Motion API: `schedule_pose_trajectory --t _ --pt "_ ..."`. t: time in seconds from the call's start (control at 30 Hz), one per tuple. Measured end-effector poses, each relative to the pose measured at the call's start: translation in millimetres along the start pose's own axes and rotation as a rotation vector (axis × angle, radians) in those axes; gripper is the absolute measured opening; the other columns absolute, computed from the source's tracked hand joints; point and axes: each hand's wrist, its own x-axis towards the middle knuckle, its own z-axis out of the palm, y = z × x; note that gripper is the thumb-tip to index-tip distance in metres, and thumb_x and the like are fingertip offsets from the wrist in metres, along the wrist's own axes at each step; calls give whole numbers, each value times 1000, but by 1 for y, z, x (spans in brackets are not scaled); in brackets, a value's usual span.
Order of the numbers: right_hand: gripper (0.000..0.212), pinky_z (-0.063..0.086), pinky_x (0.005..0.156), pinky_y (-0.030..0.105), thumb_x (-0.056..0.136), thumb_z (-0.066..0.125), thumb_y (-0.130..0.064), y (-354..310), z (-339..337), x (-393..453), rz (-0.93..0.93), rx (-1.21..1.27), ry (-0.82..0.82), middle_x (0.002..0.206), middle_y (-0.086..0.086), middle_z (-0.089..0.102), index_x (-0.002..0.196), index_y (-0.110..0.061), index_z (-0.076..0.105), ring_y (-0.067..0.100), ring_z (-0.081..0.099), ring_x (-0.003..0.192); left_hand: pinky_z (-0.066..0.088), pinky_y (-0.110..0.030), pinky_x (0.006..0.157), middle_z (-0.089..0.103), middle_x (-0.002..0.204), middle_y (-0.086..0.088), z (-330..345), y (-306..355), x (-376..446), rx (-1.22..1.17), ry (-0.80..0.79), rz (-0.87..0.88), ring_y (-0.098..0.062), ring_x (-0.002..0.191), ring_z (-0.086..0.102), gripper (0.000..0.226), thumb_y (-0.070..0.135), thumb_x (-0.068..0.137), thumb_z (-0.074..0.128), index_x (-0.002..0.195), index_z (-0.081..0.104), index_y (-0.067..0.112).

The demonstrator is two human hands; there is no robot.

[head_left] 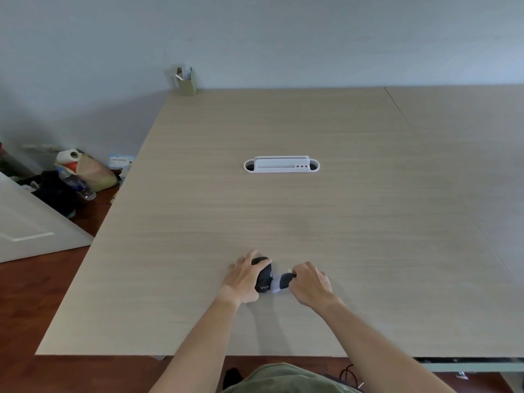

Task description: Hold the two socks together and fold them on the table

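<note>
Both arms reach forward, left hand (243, 279) and right hand (310, 282) curled, close together.

**What the view keeps back**

The left hand (243, 279) covers much of the black sock (263, 276), so its far side and full shape stay out of sight; the white lettering near its cuff is too small to read. The right hand (310, 283) hides the end of the dark and white piece (283, 282) it pinches, and whether that piece is a second sock or part of the first cannot be told. The contents of the small box (187, 80) at the table's far corner are unclear. On the floor, the bag pile (85, 171) is partly blocked by the table (283, 217) edge. The person's green clothing (283, 378) is cut off at the bottom.
</note>
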Motion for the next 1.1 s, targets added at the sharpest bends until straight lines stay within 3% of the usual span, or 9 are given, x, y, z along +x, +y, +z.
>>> schedule_pose_trajectory --t 0.17,0.33,0.47,0.57,0.73,0.9,1.1 --pt "15 42 80 37 88 40 -14 -7 5 3 -89 70 2 99 9 53 80 -10 53 34 56 91 37 -42 105 17 156 0 -5 -1 4 36 -10 53 -32 131 36 83 3 80 63 146 30 41" --pt "23 39 90 35 84 43 -11 -4 11 0 -25 -101 50 111 11 55 101 -9 59 32 56 99 41 -41 103 31 149 1 -5 -4 9 -4 12 37 -30 128 41 80 -8 83 54 146 33 37" --pt "20 39 88 35 88 41 -11 -5 12 2 -45 -62 136 111 11 55 100 -8 58 31 57 97 43 -41 100 35 145 3 -4 -6 9 -47 16 12 -28 127 42 77 -5 82 54 144 34 37" --pt "21 41 91 35 91 42 -13 -5 12 3 -117 -110 79 114 11 55 105 -10 58 30 58 99 43 -42 100 38 142 1 -3 -6 10 -69 22 0 -28 127 43 73 -5 84 52 143 36 36" --pt "25 40 92 34 86 44 -13 3 7 4 -42 -184 123 113 9 56 106 -11 59 29 58 101 44 -41 102 44 141 0 -2 -8 11 -127 42 -16 -28 128 45 75 -8 82 53 144 37 32" --pt "25 42 90 35 93 40 -16 -3 15 2 -238 -136 156 114 8 54 110 -13 58 30 58 97 45 -39 100 49 134 -3 1 -10 12 -186 26 -38 -28 124 50 68 -2 83 56 141 40 29" --pt "25 39 85 34 89 42 -17 7 13 0 -149 -237 212 110 6 57 107 -15 59 27 57 98 49 -38 94 50 130 -2 -3 -4 12 -170 18 -72 -27 117 55 67 3 79 62 137 42 28"
